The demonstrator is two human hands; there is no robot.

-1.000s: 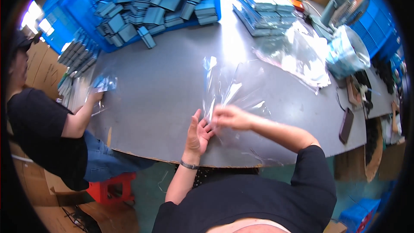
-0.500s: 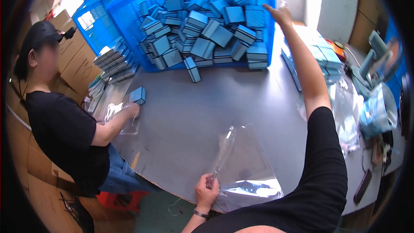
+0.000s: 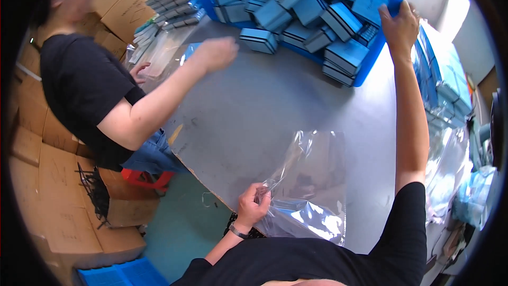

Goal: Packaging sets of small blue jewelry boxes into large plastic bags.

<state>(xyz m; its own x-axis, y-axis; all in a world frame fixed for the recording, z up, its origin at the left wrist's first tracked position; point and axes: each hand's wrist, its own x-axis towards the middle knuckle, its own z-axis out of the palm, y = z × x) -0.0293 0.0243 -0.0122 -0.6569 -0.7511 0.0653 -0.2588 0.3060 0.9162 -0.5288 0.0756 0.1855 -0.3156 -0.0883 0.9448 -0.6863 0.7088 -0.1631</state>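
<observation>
A: Start at the left. What's there?

B: A co-worker in a black top [image 3: 79, 82] stands at the bench [image 3: 275, 106], one hand [image 3: 216, 53] out over it, loosely closed, the other by some clear bags [image 3: 159, 55] near a row of stacked boxes [image 3: 169, 2]. Cardboard cartons [image 3: 47, 190] fill the floor side.

A: And the wearer's left hand?

B: The left hand [image 3: 253, 206] is at the near edge of the bench, fingers [image 3: 260, 195] pinched shut on the mouth of a clear plastic bag [image 3: 312, 180]. The bag lies flat on the bench to the right of that hand, its opening lifted a little where it is held.

A: Anything in the bag?

B: Nothing that I can see, so I'd judge the filling is not yet done (the bag is only held ready).

A: The right hand?

B: The right hand [image 3: 400, 24] is stretched far across, at the rim of a blue crate [image 3: 370, 69] heaped with small blue boxes [image 3: 338, 18]. The fingers curl over the rim or a box just there; whether they grip one, I cannot tell.

A: So the boxes and the bag are apart?

B: Well apart: the boxes lie at the far side by the right hand, the bag at the near edge in the left. Further right are more stacked packs [image 3: 442, 87] and loose plastic [image 3: 450, 180].
</observation>
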